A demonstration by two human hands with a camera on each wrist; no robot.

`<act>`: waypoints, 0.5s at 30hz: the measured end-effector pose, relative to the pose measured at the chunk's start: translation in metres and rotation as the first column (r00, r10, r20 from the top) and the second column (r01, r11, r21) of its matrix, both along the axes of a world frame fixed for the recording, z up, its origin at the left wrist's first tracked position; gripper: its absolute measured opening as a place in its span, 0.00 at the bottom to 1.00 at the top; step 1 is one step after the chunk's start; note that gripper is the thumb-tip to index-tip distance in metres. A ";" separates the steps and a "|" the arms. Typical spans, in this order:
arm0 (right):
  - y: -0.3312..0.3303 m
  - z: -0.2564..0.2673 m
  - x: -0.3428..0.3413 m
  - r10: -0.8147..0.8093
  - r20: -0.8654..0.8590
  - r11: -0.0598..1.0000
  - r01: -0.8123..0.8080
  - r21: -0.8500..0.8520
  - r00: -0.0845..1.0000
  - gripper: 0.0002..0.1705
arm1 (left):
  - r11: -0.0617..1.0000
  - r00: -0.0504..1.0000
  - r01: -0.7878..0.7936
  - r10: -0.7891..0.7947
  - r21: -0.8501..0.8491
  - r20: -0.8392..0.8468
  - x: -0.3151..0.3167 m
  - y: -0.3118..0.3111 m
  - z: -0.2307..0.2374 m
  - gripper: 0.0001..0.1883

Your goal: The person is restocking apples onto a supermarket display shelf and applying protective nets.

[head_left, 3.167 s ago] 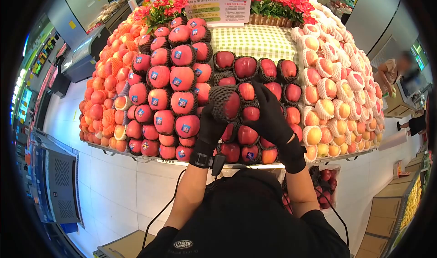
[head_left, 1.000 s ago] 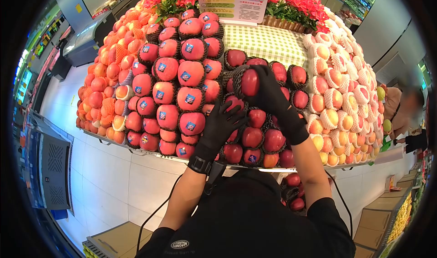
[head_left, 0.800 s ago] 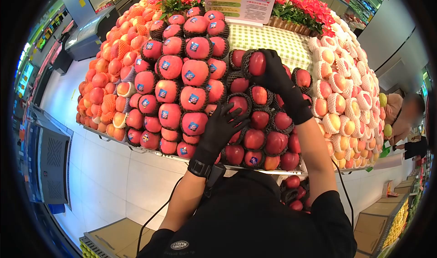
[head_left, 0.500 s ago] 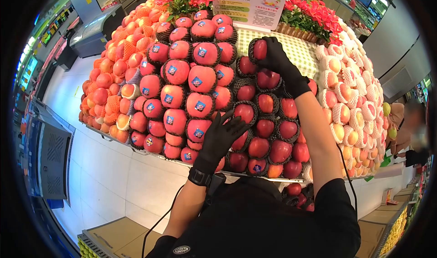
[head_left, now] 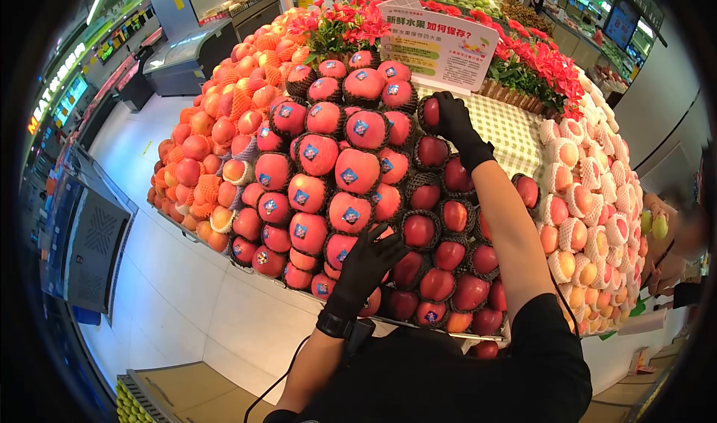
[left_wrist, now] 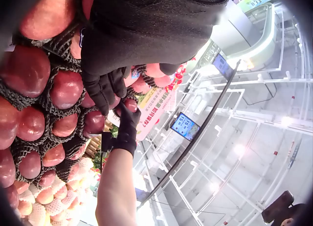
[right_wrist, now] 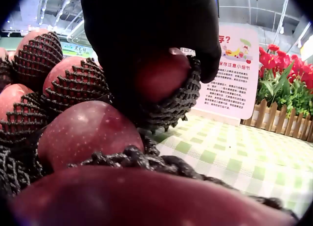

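The right hand [head_left: 454,120], gloved in black, grips a dark red apple [head_left: 431,112] just in front of the sign [head_left: 437,46], near its lower left corner. The fingers are curled round the fruit, closed only as far as its width allows. The left hand [head_left: 367,266] is much farther in front of the sign, fingers spread and holding nothing; whether it touches the fruit beneath is unclear.

The apple looks fairly light and firm but easily bruised. Its skin is probably slick, while the soft black foam net [right_wrist: 178,104] should give and may slide. It is best taken round its widest part, through the net, with light, even pressure.

The sign's red-and-black heading reads 新鲜水果 如何保存?, and a smaller line on it reads 保存注意小细节. Left of the sign, pinkish-red apples [head_left: 356,170] carry blue diamond stickers [head_left: 348,175] whose print is too small to read. Beyond them, far left of the sign, a lit wall sign [head_left: 56,87] begins "MEAT"; the rest is unclear.
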State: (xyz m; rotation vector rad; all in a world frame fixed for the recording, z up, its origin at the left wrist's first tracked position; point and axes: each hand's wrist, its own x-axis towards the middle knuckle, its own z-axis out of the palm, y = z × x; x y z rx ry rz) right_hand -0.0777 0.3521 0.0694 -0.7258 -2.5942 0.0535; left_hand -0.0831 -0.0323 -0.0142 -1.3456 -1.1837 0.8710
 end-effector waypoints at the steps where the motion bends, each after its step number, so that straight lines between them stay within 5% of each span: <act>1: 0.000 -0.001 0.000 0.008 0.034 1.000 -0.008 -0.010 0.999 0.43 | 1.000 0.999 -0.020 0.020 -0.017 -0.043 0.000 0.000 -0.001 0.19; 3: 0.007 -0.011 0.000 0.048 0.016 0.997 -0.047 -0.061 0.999 0.45 | 0.997 0.991 -0.063 0.056 -0.050 -0.125 0.003 0.000 -0.006 0.20; 4: 0.015 -0.019 0.000 0.065 0.013 0.996 -0.064 -0.065 0.998 0.46 | 0.988 0.875 -0.152 0.127 -0.015 -0.467 0.006 0.000 -0.009 0.20; 5: 0.023 -0.026 -0.001 0.081 0.009 0.995 -0.081 -0.067 0.997 0.47 | 0.978 0.645 -0.206 0.151 0.020 -0.749 0.009 0.000 -0.013 0.21; 6: 0.021 -0.023 -0.001 0.072 0.037 0.992 -0.068 -0.107 0.997 0.47 | 0.956 0.009 -0.243 0.170 0.163 -0.985 0.013 0.001 -0.016 0.21; 7: 0.020 -0.019 -0.003 0.062 0.064 0.988 -0.052 -0.147 0.996 0.47 | 0.938 -0.632 -0.176 0.124 0.298 -0.765 0.015 0.002 -0.017 0.22; 13: 0.011 -0.002 0.004 0.120 0.087 0.958 -0.092 -0.270 0.989 0.45 | 0.960 -0.492 -0.206 0.064 0.187 -0.868 0.019 0.003 -0.003 0.23; 15: 0.014 0.005 0.002 0.156 0.109 0.947 -0.117 -0.298 0.982 0.43 | 0.948 -0.590 -0.171 0.119 0.268 -0.798 0.016 0.005 -0.013 0.24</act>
